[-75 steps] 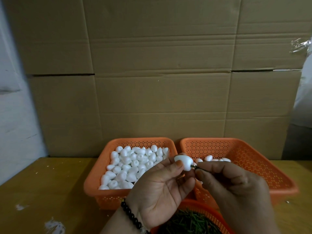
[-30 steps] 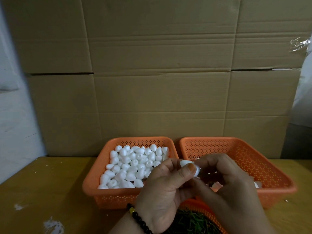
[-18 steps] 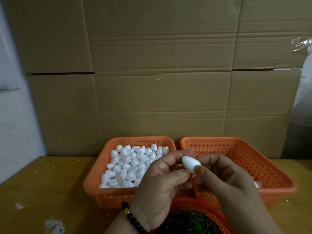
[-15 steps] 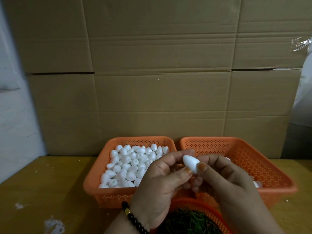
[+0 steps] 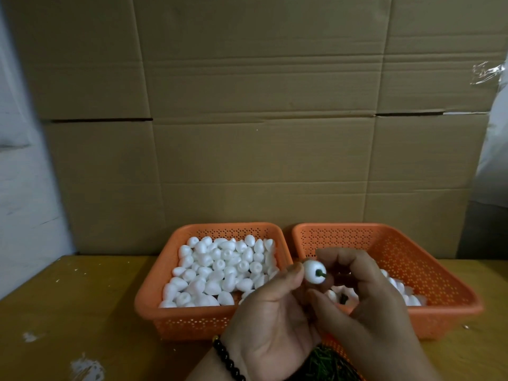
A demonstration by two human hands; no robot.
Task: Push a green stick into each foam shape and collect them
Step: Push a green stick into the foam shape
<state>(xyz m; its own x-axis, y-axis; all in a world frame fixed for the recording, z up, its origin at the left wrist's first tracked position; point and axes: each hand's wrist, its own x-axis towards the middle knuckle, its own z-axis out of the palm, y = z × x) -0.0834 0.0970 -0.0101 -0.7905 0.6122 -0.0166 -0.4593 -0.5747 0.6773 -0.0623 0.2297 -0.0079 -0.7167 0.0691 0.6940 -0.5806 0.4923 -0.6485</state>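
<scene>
Head cam, and it's the only view: just right of the frame's centre and low down, the left hand (image 5: 270,320) pinches a white foam shape (image 5: 314,272) between thumb and fingertips, flat end turned toward the camera. A green stick (image 5: 320,274) pokes out of that flat end, pointing right toward the right hand (image 5: 365,306). That hand's fingers are curled in close around the stick's free end; whether they actually grip it I can't tell, the tip is hidden behind them.

My guess on handling: this foam is super light and dents easily, so hold it by its rounded sides and don't squeeze. The stick looks thin and probably bendy, so it's best taken close to the foam and pushed straight in.

Left basket (image 5: 154,295), lower centre, is full of plain foam pieces. Right basket (image 5: 445,273), lower right, holds a few more behind the right hand. Loose green sticks (image 5: 327,365) sit at the bottom edge, under both wrists.
</scene>
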